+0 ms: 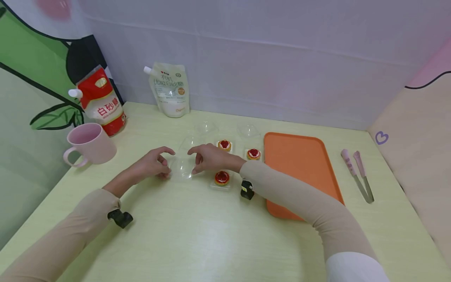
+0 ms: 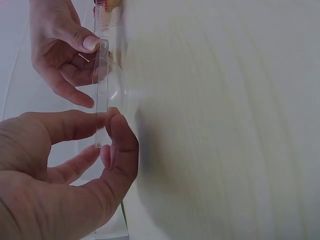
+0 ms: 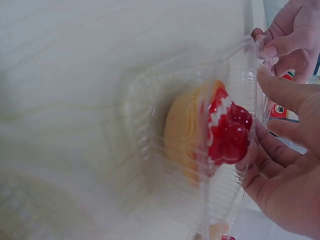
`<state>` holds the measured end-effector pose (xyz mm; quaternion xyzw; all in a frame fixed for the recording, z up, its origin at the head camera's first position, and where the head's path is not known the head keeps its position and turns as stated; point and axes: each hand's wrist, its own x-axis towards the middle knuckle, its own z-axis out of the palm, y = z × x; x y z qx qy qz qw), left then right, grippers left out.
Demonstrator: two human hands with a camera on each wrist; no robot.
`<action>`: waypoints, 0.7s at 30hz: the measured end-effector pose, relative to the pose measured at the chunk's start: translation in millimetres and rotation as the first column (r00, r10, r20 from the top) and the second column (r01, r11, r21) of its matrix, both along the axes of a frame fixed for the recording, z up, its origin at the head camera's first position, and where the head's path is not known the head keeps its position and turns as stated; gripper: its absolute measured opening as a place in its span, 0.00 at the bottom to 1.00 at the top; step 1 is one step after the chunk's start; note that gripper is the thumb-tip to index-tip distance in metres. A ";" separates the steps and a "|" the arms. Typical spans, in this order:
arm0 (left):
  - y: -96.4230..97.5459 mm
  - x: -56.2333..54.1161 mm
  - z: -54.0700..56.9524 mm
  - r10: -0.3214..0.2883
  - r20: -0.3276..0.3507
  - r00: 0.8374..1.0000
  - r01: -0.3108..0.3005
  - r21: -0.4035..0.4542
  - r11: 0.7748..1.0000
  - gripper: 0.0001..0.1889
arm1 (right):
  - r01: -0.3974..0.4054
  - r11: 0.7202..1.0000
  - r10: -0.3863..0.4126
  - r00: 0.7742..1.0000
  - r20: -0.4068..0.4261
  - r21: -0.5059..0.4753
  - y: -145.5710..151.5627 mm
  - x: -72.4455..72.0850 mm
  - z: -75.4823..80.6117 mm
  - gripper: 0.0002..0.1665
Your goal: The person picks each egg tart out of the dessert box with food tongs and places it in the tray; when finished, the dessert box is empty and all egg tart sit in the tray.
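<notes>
Between the two hands is a clear plastic clamshell box [image 1: 182, 166], its lid side spread toward the back. The left hand [image 1: 153, 164] pinches its left edge; the left wrist view shows thumb and finger on the thin rim [image 2: 102, 75]. On the opposite side the right hand [image 1: 211, 156] holds the rim, its thumb against the edge. Just beside the right hand stand a red-topped tart [image 1: 222, 178] in a clear base and a second tart [image 1: 224, 145] behind. A third tart [image 1: 253, 154] sits further right. In the right wrist view one tart [image 3: 232, 130] appears close up.
Clear lids [image 1: 206, 126] stand raised behind the tarts. An orange tray [image 1: 299, 164] lies under the right forearm, with tongs [image 1: 359, 176] to its right. At the back left are a pink mug [image 1: 91, 144], a red sugar pouch [image 1: 103, 102] and a pale pouch [image 1: 170, 90].
</notes>
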<state>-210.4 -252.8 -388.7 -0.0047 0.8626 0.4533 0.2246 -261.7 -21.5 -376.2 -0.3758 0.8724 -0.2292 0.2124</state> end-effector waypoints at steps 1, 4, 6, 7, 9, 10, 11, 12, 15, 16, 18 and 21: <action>-0.5 -0.5 -0.5 -0.003 -0.001 1.000 0.003 0.004 1.000 0.32 | 0.000 1.000 0.000 1.000 0.005 -0.002 0.1 0.1 0.7 0.39; -0.7 -1.5 -1.3 -0.010 -0.007 1.000 0.010 0.013 1.000 0.32 | -0.004 1.000 0.004 1.000 0.007 -0.003 1.7 -0.5 0.8 0.39; -0.1 -1.3 -1.6 -0.018 -0.010 1.000 0.018 0.008 1.000 0.32 | -0.001 1.000 0.001 1.000 0.013 -0.004 3.5 -1.1 0.8 0.39; 0.3 -0.8 -1.4 -0.021 -0.009 1.000 0.021 0.001 1.000 0.31 | -0.001 1.000 0.001 1.000 0.011 -0.005 4.6 -1.4 1.2 0.39; 0.5 0.3 -0.5 -0.027 -0.010 1.000 0.027 -0.010 1.000 0.31 | 0.003 1.000 -0.003 1.000 0.002 -0.009 7.1 -2.3 2.6 0.39; 0.4 0.9 0.0 -0.028 -0.009 1.000 0.028 -0.014 1.000 0.31 | 0.007 1.000 -0.007 1.000 -0.001 -0.012 8.3 -2.6 3.9 0.39; 0.5 1.3 0.3 -0.026 -0.006 1.000 0.026 -0.017 1.000 0.31 | 0.010 1.000 -0.010 1.000 -0.004 -0.017 9.4 -2.9 5.3 0.39; 0.2 1.7 0.8 -0.024 -0.006 1.000 0.024 -0.018 1.000 0.32 | 0.013 1.000 -0.014 1.000 -0.012 -0.020 10.6 -3.4 6.5 0.38; -0.2 2.1 2.1 -0.025 -0.005 1.000 0.025 -0.015 1.000 0.32 | 0.025 0.999 -0.026 0.999 -0.019 -0.033 14.4 -4.7 8.7 0.37; -0.2 2.3 2.8 -0.025 -0.003 1.000 0.025 -0.014 1.000 0.32 | 0.029 0.999 -0.029 0.999 -0.016 -0.036 15.9 -4.7 9.7 0.37; -0.8 2.6 3.9 -0.026 -0.002 1.000 0.026 -0.017 1.000 0.32 | 0.034 0.998 -0.035 0.999 -0.009 -0.047 19.3 -5.0 10.7 0.36; -2.7 3.3 5.5 -0.021 -0.010 1.000 0.021 -0.033 0.999 0.33 | 0.045 0.996 -0.046 0.999 -0.004 -0.078 26.3 -5.6 12.0 0.36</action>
